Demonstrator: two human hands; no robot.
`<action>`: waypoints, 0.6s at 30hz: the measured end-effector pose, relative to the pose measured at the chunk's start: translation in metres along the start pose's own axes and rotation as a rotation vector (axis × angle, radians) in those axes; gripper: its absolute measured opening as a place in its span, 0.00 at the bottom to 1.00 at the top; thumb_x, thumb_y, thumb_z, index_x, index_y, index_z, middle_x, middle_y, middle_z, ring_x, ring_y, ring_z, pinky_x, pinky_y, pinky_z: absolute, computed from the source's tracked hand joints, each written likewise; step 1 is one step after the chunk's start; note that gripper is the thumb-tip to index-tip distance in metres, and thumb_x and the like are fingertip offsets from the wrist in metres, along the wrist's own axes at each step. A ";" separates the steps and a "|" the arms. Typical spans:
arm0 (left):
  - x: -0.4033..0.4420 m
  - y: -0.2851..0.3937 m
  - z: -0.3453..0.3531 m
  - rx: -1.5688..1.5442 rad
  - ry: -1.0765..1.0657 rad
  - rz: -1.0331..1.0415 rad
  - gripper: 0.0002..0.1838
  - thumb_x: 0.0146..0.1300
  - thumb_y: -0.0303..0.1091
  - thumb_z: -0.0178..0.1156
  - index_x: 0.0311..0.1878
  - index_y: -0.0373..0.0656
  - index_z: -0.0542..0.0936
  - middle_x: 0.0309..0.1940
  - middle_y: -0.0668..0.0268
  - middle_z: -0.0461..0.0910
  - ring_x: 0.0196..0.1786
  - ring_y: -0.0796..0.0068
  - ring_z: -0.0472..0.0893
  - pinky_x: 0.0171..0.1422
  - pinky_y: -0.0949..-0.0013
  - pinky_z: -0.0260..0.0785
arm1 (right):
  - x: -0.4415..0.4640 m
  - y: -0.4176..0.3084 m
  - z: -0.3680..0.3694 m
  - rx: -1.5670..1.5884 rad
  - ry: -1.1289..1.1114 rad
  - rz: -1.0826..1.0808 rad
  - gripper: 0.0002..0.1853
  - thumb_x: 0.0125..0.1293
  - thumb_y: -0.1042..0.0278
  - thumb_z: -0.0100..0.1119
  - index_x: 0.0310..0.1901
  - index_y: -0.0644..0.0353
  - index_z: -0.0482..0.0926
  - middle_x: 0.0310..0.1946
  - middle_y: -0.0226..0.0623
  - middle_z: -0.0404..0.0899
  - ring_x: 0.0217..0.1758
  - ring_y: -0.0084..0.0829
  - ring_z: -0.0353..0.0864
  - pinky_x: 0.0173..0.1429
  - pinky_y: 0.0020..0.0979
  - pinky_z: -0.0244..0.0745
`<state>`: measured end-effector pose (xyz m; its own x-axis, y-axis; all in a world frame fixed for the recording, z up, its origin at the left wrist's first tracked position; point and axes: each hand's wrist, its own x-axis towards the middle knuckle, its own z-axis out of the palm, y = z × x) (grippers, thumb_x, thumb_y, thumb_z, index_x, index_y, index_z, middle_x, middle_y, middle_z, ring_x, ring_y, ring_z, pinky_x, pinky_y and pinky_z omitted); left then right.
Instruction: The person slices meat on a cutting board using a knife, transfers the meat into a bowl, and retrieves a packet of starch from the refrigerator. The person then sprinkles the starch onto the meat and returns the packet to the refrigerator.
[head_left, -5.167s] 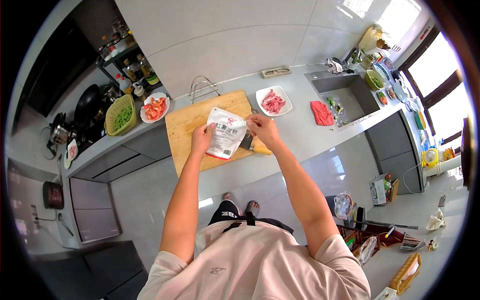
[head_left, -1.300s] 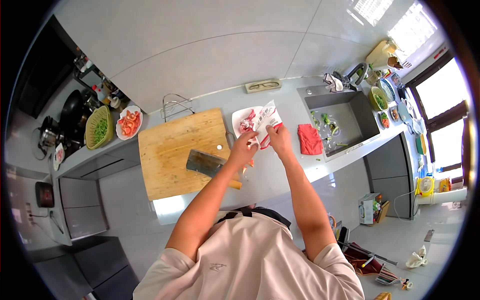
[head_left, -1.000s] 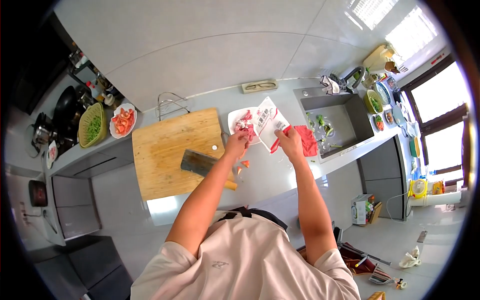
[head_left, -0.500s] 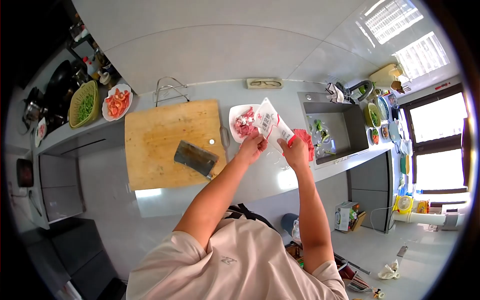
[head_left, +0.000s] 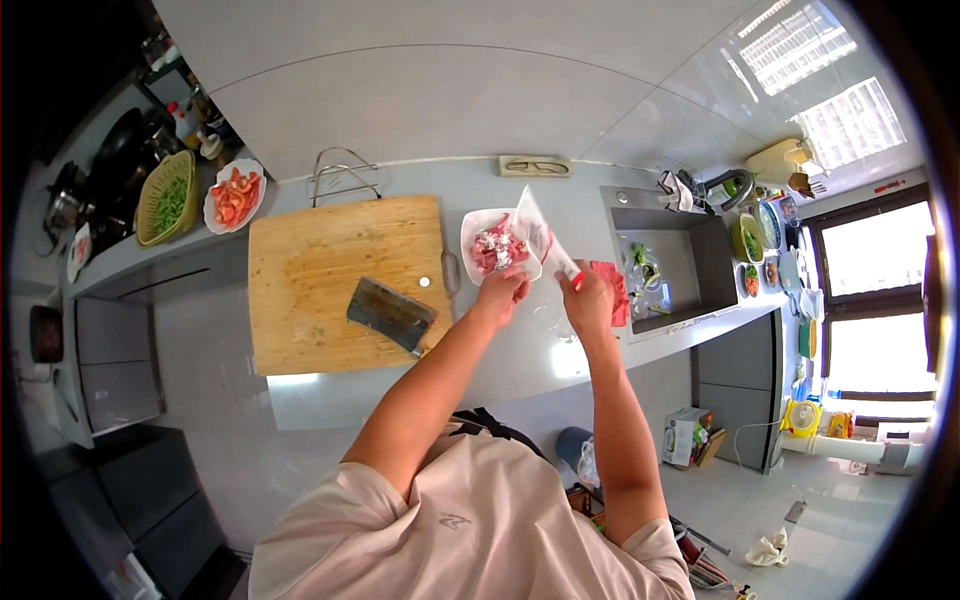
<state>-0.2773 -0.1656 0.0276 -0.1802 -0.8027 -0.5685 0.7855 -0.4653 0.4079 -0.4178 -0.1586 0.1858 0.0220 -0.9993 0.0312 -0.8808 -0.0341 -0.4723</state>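
A white bowl (head_left: pixel 469 246) holds pieces of raw pinkish meat (head_left: pixel 492 254) with white powder on top. My right hand (head_left: pixel 590 302) grips the lower end of a white packet with red print (head_left: pixel 540 235), which stands tilted beside the bowl's right rim. At the bowl's front edge, my left hand (head_left: pixel 504 293) has its fingers curled closed; what they hold, if anything, is hidden. Something red and crumpled (head_left: pixel 612 290) lies just right of my right hand. Left of the bowl, a cleaver (head_left: pixel 392 316) rests on a wooden cutting board (head_left: pixel 300 260).
A sink (head_left: pixel 675 270) with green scraps is on the right. Off to the left stand a plate of cut red pieces (head_left: pixel 236 200) and a yellow-green basket with green vegetables (head_left: pixel 165 205). A wire rack (head_left: pixel 342 178) stands behind the board. Several dishes line the far right counter.
The packet has turned to a narrower, steeper angle and no longer covers the bowl's right side. More white powder shows on the meat. My hands have shifted only slightly.
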 end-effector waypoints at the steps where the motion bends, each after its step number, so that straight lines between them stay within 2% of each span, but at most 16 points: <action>1: -0.001 0.002 -0.001 0.021 0.015 -0.005 0.10 0.75 0.22 0.61 0.56 0.34 0.81 0.44 0.65 0.83 0.42 0.76 0.84 0.47 0.76 0.80 | 0.001 0.005 0.004 -0.019 -0.031 0.002 0.14 0.70 0.59 0.71 0.53 0.54 0.87 0.31 0.47 0.87 0.34 0.48 0.86 0.40 0.44 0.78; 3: -0.001 0.007 -0.003 0.059 0.046 -0.013 0.10 0.74 0.21 0.61 0.56 0.34 0.81 0.44 0.65 0.83 0.41 0.76 0.83 0.47 0.76 0.80 | -0.006 0.007 0.010 0.054 0.028 0.025 0.14 0.70 0.60 0.70 0.52 0.58 0.87 0.30 0.47 0.86 0.34 0.49 0.86 0.41 0.43 0.78; 6: -0.001 0.010 -0.013 0.151 0.013 0.008 0.11 0.75 0.21 0.62 0.58 0.32 0.81 0.49 0.60 0.85 0.48 0.70 0.85 0.54 0.71 0.83 | -0.011 0.008 0.017 0.127 0.067 0.033 0.14 0.70 0.62 0.70 0.51 0.59 0.86 0.30 0.48 0.86 0.34 0.51 0.86 0.43 0.45 0.78; 8: -0.001 0.010 -0.017 0.124 0.033 0.024 0.11 0.74 0.21 0.63 0.57 0.32 0.82 0.48 0.61 0.85 0.47 0.70 0.85 0.53 0.71 0.83 | -0.011 0.015 0.023 0.081 0.041 0.032 0.13 0.69 0.62 0.71 0.52 0.56 0.87 0.32 0.49 0.86 0.36 0.52 0.86 0.43 0.47 0.78; 11: -0.002 0.016 -0.021 0.175 0.054 0.054 0.11 0.74 0.22 0.63 0.57 0.32 0.82 0.47 0.61 0.85 0.46 0.69 0.85 0.53 0.70 0.82 | -0.017 0.015 0.022 0.164 0.123 0.029 0.13 0.70 0.61 0.70 0.52 0.56 0.86 0.34 0.50 0.86 0.38 0.53 0.86 0.44 0.48 0.78; 14: -0.009 0.020 -0.025 0.222 0.049 0.049 0.11 0.74 0.22 0.62 0.57 0.32 0.82 0.47 0.61 0.86 0.46 0.69 0.85 0.53 0.70 0.82 | -0.022 0.027 0.028 0.088 0.042 0.069 0.13 0.70 0.61 0.70 0.52 0.57 0.86 0.36 0.51 0.87 0.40 0.53 0.86 0.44 0.48 0.78; 18: -0.007 0.018 -0.028 0.236 0.031 0.060 0.11 0.74 0.24 0.63 0.56 0.33 0.83 0.44 0.63 0.86 0.43 0.72 0.85 0.49 0.71 0.80 | -0.031 0.033 0.027 0.140 0.103 0.044 0.13 0.71 0.63 0.68 0.51 0.61 0.85 0.33 0.51 0.86 0.38 0.54 0.86 0.45 0.47 0.79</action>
<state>-0.2454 -0.1580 0.0184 -0.1158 -0.8214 -0.5585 0.6338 -0.4940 0.5952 -0.4350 -0.1295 0.1453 -0.0700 -0.9931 0.0942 -0.8052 0.0005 -0.5930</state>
